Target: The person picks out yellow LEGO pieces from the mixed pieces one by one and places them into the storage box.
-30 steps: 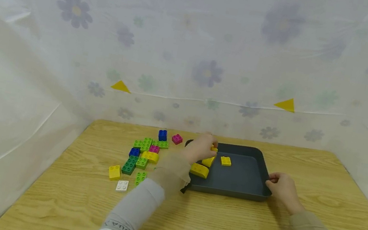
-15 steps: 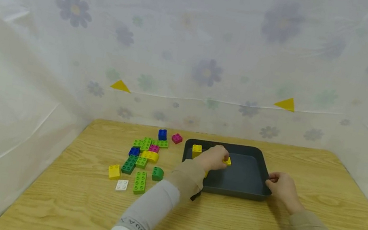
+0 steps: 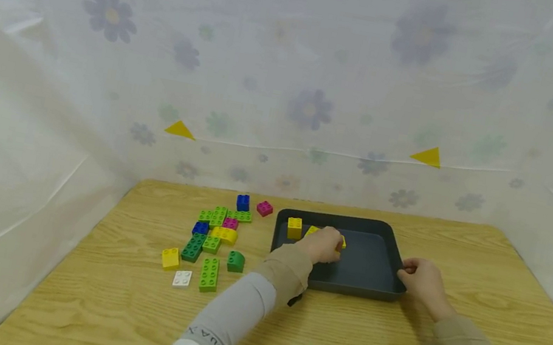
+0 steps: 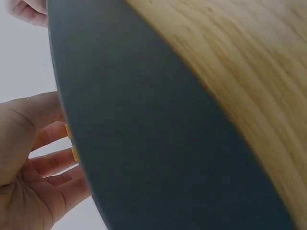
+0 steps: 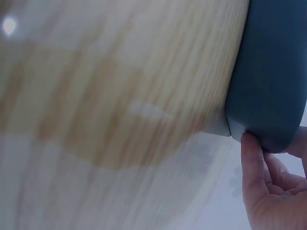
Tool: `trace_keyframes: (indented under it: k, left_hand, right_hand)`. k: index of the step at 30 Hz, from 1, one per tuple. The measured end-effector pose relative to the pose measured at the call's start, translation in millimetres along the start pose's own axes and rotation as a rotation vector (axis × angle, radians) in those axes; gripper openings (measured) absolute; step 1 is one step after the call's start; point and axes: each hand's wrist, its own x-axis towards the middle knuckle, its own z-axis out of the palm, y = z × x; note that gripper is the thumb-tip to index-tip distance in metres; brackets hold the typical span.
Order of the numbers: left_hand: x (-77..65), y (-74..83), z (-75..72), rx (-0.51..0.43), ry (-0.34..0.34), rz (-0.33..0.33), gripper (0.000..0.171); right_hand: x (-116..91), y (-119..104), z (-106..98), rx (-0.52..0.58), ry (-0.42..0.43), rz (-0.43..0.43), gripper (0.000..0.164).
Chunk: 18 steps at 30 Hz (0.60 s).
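A dark grey rectangular tray [image 3: 366,262] with low walls lies on the table, holding several yellow bricks. My left hand [image 3: 320,245] reaches over its left side, fingertips down inside. The fingers pinch a small yellow piece, mostly hidden by the hand, close by a flat yellow brick [image 3: 344,243]. A square yellow brick [image 3: 294,228] stands in the tray's back left corner; another yellow brick [image 3: 312,230] shows just behind the left hand. In the right wrist view, thumb and fingers of my right hand [image 5: 276,187] grip the tray's corner, at its right side in the head view.
Left of the tray lie loose toy bricks: a light green one [image 3: 209,275], a dark green one [image 3: 193,247], a rounded green one [image 3: 235,261], a white one [image 3: 182,279], plus blue, pink and yellow ones. A patterned white sheet [image 3: 293,77] hangs behind the table.
Over the last second my left hand has moved right across the tray, then slightly toward me, uncovering the square yellow brick in the back corner. My right hand has stayed at the tray's edge.
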Motion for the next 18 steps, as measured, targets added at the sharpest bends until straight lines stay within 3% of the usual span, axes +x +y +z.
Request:
trace_keyframes:
  k: [18]
  left_hand:
    - [1.1,-1.3,3.2,0.006,-0.001,-0.019,0.018]
  right_hand:
    - [0.0,0.9,0.8,-0.005,-0.001,-0.003,0.03]
